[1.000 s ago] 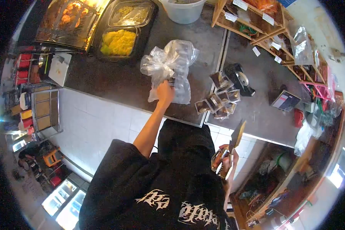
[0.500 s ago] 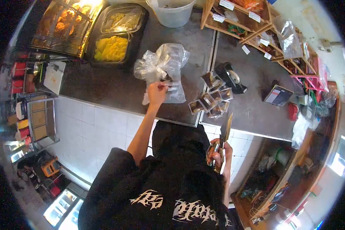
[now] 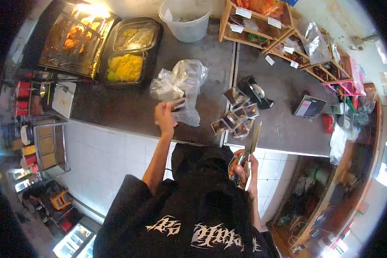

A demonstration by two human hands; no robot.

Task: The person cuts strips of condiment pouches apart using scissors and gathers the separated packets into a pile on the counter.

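Note:
My left hand (image 3: 164,119) is closed on a small dark packet (image 3: 178,104) at the lower left part of a clear plastic bag (image 3: 189,79), which lies on the dark counter. Below the counter's front edge, my right hand (image 3: 241,170) is wrapped round the handles of a pair of large scissors (image 3: 252,139), blades pointing up and away from me. Several small dark packets (image 3: 232,120) lie in a loose pile across the seam of the counter, right of the bag. Just behind them sits a black tape dispenser (image 3: 256,92).
Black tray with yellow food (image 3: 125,68) and a lit glass case (image 3: 75,38) stand at the back left. A translucent bucket (image 3: 187,26) is at the back, wooden racks (image 3: 284,41) at the back right. A small box (image 3: 309,106) rests at the right.
My left hand has moved left and towards me, drawing a dark packet to the bag's left edge. The bag's lower part has shifted and crumpled. My right hand still holds the scissors.

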